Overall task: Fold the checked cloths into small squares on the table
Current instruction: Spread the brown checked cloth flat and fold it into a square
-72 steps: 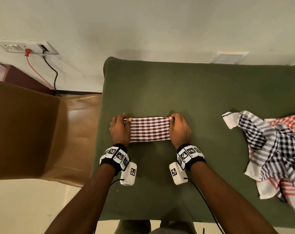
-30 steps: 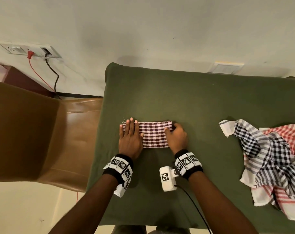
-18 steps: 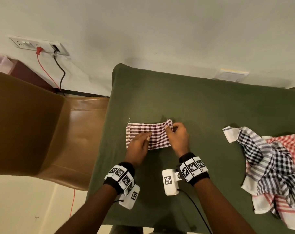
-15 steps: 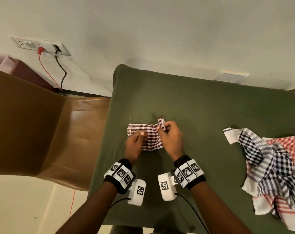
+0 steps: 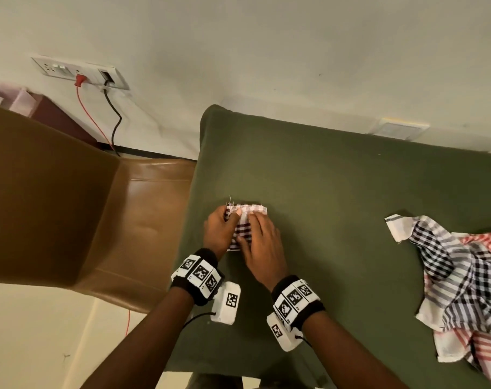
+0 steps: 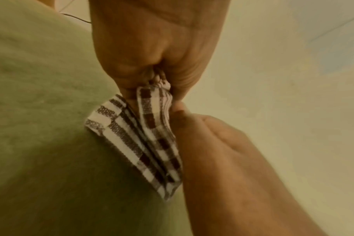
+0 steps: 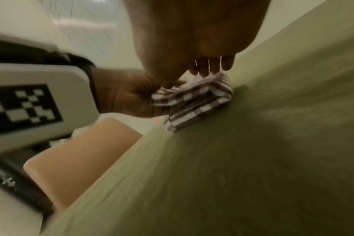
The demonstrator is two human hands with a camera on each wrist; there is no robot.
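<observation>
A maroon-and-white checked cloth (image 5: 242, 230) lies folded into a small thick packet near the left edge of the green table (image 5: 337, 206). My left hand (image 5: 220, 228) pinches the stacked layers at the packet's left edge between thumb and fingers; the left wrist view shows this pinch on the cloth (image 6: 131, 140). My right hand (image 5: 262, 242) lies on top of the packet with fingers stretched toward the left hand, pressing the folded-over layer down. The right wrist view shows its fingers on the cloth (image 7: 196, 102) above the doubled fold. Much of the packet is hidden under both hands.
A loose pile of black, blue and red checked cloths (image 5: 463, 276) lies at the table's right side. A brown padded chair (image 5: 70, 206) stands against the table's left edge. Wall sockets with a red and a black cable (image 5: 81, 74) are behind it.
The long strip was halved: my right hand lifted its right end and carried it left over the rest. My left hand moved from pressing the strip to pinching the left edge.
</observation>
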